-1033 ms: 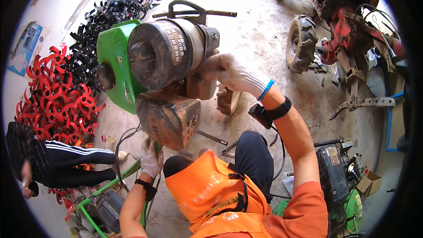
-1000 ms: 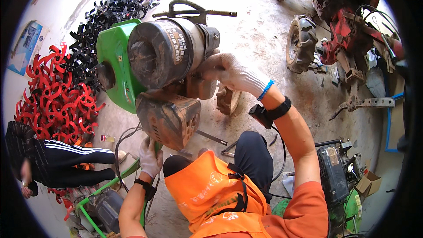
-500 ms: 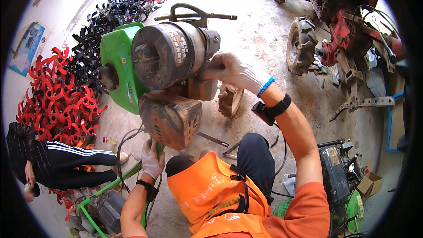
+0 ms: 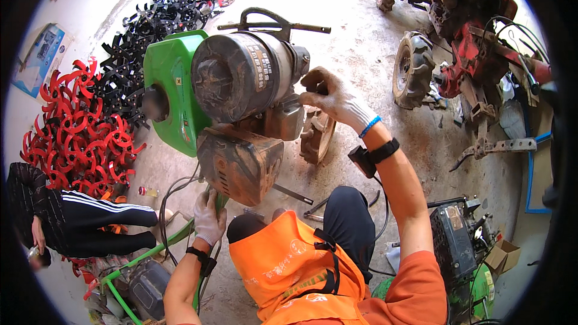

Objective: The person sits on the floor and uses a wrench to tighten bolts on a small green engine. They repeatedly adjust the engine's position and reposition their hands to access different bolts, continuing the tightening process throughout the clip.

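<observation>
A green and black engine-driven tiller stands before me, its green fuel tank point(image 4: 176, 117) at the left and a dusty round black air filter housing point(image 4: 226, 78) beside it. Below these sits a mud-stained muffler cover point(image 4: 238, 165). My left hand point(image 4: 209, 219), in a white knit glove, is wrapped round the green handlebar point(image 4: 222, 200) under the muffler cover. My right hand point(image 4: 330, 97), gloved too, is at the engine's right side by a grey boxy part point(image 4: 285, 117). Its fingers curve with a gap to the thumb, and nothing shows between them.
Piles of red tiller blades point(image 4: 81, 135) and black blades point(image 4: 129, 54) lie at the left. A person in striped black trousers point(image 4: 108, 210) is at the lower left. Another muddy machine with a treaded wheel point(image 4: 413, 71) stands at the right. An open cardboard box point(image 4: 503, 257) lies lower right.
My right hand has drawn back slightly right from the engine's side, its fingers now apart from the thumb. My left hand keeps its hold. The tiller appears slightly further right in view.
</observation>
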Demonstrator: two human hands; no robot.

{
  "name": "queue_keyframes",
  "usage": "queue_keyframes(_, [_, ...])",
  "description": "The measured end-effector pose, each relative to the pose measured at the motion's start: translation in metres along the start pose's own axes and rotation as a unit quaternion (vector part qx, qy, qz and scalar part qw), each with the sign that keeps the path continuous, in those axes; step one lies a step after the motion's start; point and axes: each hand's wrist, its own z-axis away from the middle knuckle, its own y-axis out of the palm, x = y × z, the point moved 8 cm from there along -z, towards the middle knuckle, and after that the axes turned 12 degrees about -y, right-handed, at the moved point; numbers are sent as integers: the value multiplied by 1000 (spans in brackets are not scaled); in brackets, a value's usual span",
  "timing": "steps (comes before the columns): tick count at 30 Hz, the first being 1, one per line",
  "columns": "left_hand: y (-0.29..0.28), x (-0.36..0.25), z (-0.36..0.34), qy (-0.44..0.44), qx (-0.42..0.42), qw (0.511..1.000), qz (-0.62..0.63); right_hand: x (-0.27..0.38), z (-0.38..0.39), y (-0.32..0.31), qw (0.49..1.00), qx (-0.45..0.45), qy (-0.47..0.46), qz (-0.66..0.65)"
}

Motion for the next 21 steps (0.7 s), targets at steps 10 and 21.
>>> queue_keyframes(10, [-1, -1, 1, 9, -12, 1000, 0, 0, -5, -15, 989, -85, 98, 71])
queue_keyframes(21, [0, 3, -1, -23, 5, 1000, 7, 72, -14, -30, 973, -171, -65, -138])
